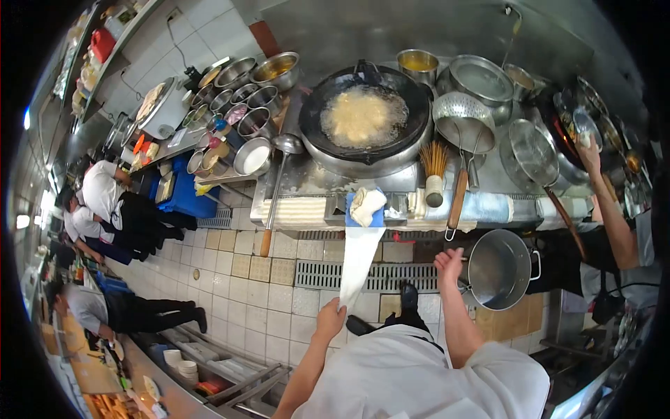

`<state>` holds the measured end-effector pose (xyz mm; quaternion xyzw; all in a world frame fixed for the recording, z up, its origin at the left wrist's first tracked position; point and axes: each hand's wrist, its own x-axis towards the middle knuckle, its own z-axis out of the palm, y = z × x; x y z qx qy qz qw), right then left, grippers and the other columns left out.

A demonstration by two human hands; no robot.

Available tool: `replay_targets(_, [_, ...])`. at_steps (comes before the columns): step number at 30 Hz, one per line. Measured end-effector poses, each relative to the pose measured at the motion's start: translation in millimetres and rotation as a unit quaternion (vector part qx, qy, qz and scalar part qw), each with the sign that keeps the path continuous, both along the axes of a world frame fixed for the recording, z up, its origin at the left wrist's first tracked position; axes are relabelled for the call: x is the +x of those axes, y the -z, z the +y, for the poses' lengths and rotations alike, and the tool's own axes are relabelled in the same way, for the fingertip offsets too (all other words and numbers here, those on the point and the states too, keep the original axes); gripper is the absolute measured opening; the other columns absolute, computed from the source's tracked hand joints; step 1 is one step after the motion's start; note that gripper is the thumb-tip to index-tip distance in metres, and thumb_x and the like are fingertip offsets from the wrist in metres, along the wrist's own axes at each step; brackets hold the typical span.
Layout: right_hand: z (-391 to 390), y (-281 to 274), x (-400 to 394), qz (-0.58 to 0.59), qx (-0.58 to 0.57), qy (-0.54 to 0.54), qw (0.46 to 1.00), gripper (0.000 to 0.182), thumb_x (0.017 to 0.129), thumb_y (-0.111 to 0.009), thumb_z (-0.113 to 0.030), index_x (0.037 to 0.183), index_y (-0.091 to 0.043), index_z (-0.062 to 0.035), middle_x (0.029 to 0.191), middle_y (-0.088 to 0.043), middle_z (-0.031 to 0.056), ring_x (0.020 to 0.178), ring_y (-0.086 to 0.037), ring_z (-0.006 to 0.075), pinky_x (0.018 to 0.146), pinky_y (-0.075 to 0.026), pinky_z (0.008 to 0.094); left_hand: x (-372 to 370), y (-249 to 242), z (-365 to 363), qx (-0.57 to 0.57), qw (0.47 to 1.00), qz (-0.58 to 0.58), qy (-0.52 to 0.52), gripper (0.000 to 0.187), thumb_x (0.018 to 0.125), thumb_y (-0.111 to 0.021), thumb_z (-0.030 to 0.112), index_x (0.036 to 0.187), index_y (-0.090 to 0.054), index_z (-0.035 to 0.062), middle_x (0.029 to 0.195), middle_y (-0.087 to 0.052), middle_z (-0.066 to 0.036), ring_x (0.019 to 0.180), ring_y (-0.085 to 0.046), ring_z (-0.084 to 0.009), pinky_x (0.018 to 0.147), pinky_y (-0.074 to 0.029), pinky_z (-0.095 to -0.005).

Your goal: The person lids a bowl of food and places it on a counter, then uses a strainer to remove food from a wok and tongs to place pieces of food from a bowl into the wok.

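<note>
My left hand (330,318) grips the lower end of a long white cloth (359,260), which stretches up to the stove's front ledge, where it bunches on a blue rag (368,207). My right hand (449,264) is raised with fingers spread and holds nothing; it hovers just left of a large empty steel pot (497,269). Beyond the ledge a big black wok (365,119) holds bubbling golden food in oil.
A ladle (278,183), a perforated skimmer (463,123) and a bamboo brush (434,167) rest by the wok. Several steel bowls of seasonings (241,105) stand at left. Another person's arm (608,202) works a wok at right. Several people stand along the left aisle.
</note>
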<state>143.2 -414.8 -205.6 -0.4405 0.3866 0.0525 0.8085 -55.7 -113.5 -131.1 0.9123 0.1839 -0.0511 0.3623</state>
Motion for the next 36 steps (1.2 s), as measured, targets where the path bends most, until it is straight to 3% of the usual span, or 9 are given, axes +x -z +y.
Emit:
replay_targets(4, [6.3, -111.4, 23.9, -0.155, 0.044, 0.016, 0.987, 0.06, 0.083, -0.047, -0.049, 0.116, -0.039, 0.0002, 0.087, -0.053, 0.0111, 0.075, -0.057, 0.0215, 0.064, -0.048, 0.0321, -0.5, 18.8, 11.8, 0.045, 0.998, 0.024, 0.037, 0.029, 0.076, -0.051, 0.019, 0.099, -0.054, 0.002, 0.083, -0.06, -0.02, 0.078, -0.057, -0.0369, 0.07, -0.045, -0.0456])
replay_targets(9, [0.1, -131.8, 82.0, -0.101, -0.34, -0.173, 0.919, 0.019, 0.074, -0.058, -0.012, 0.086, -0.045, -0.0048, 0.061, -0.047, 0.002, 0.039, -0.042, 0.0116, 0.033, -0.034, 0.025, 8.5, 33.9, 22.4, 0.045, 0.995, 0.042, 0.074, 0.026, 0.074, -0.049, 0.02, 0.092, -0.054, 0.0023, 0.083, -0.059, -0.02, 0.078, -0.057, -0.0372, 0.069, -0.044, -0.0463])
replay_targets(14, [22.9, -204.6, 38.4, -0.207, -0.206, -0.153, 0.944, 0.016, 0.074, -0.055, -0.008, 0.073, -0.04, -0.0093, 0.05, -0.032, -0.0041, 0.035, -0.028, 0.0054, 0.03, -0.022, 0.023, 4.9, 38.5, 28.1, 0.042, 0.997, -0.002, 0.067, 0.024, 0.077, -0.05, 0.026, 0.086, -0.053, 0.0042, 0.078, -0.059, -0.019, 0.074, -0.056, -0.0364, 0.067, -0.044, -0.0463])
replay_targets(17, [30.6, -213.3, 10.8, -0.254, -0.141, -0.183, 0.939, 0.012, 0.076, -0.055, -0.009, 0.084, -0.046, -0.0057, 0.053, -0.036, -0.0035, 0.035, -0.028, 0.0051, 0.03, -0.021, 0.0233, -5.6, 56.6, 39.4, 0.025, 0.998, -0.026, 0.047, 0.028, 0.079, -0.052, 0.03, 0.092, -0.054, 0.0056, 0.084, -0.058, -0.018, 0.078, -0.056, -0.0358, 0.067, -0.044, -0.0454])
replay_targets(20, [30.6, -210.8, 21.3, -0.305, -0.38, -0.185, 0.853, 0.03, 0.08, -0.054, -0.01, 0.108, -0.048, -0.0015, 0.062, -0.045, -0.001, 0.043, -0.037, 0.0055, 0.037, -0.029, 0.0219, -33.7, 65.0, 56.4, 0.05, 0.997, -0.052, 0.016, 0.029, 0.078, -0.053, 0.028, 0.098, -0.054, 0.0065, 0.09, -0.058, -0.018, 0.083, -0.056, -0.0351, 0.07, -0.045, -0.0439])
replay_targets(28, [73.0, -242.6, 32.4, -0.395, -0.426, -0.301, 0.756, 0.044, 0.085, -0.047, -0.012, 0.126, -0.037, 0.002, 0.125, -0.043, 0.0159, 0.113, -0.042, 0.0231, 0.096, -0.031, 0.032, -167.9, 97.0, 97.7, 0.066, 0.98, 0.136, -0.129, 0.032, 0.073, -0.053, 0.017, 0.102, -0.053, 0.0038, 0.093, -0.058, -0.02, 0.088, -0.056, -0.0343, 0.075, -0.046, -0.0436])
replay_targets(30, [56.0, -190.8, 70.0, -0.45, -0.465, -0.289, 0.705, 0.046, 0.083, -0.046, -0.009, 0.126, -0.037, 0.0019, 0.121, -0.046, 0.0163, 0.111, -0.043, 0.0242, 0.095, -0.033, 0.0339, -209.7, 109.1, 89.0, 0.058, 0.969, 0.162, -0.175, 0.03, 0.071, -0.051, 0.013, 0.099, -0.054, 0.0036, 0.093, -0.059, -0.02, 0.089, -0.057, -0.0343, 0.076, -0.046, -0.0437])
replay_targets(32, [55.2, -181.4, 86.3, -0.422, -0.291, -0.308, 0.801, 0.04, 0.084, -0.047, -0.012, 0.122, -0.044, -0.001, 0.114, -0.051, 0.0096, 0.097, -0.051, 0.0194, 0.077, -0.043, 0.0282, -231.8, 104.1, 69.5, 0.03, 0.949, 0.222, -0.221, 0.029, 0.071, -0.049, 0.012, 0.098, -0.055, 0.0033, 0.095, -0.059, -0.02, 0.091, -0.056, -0.034, 0.076, -0.046, -0.0434])
replay_targets(36, [54.0, -157.0, 122.7, -0.539, -0.466, -0.162, 0.682, 0.046, 0.084, -0.055, -0.027, 0.122, -0.045, -0.0038, 0.094, -0.057, 0.0063, 0.061, -0.049, 0.0094, 0.05, -0.041, 0.0208, -267.5, 117.5, 26.0, -0.043, 0.918, 0.284, -0.274, 0.031, 0.072, -0.049, 0.012, 0.101, -0.056, 0.0036, 0.098, -0.059, -0.02, 0.093, -0.057, -0.0335, 0.076, -0.047, -0.042])
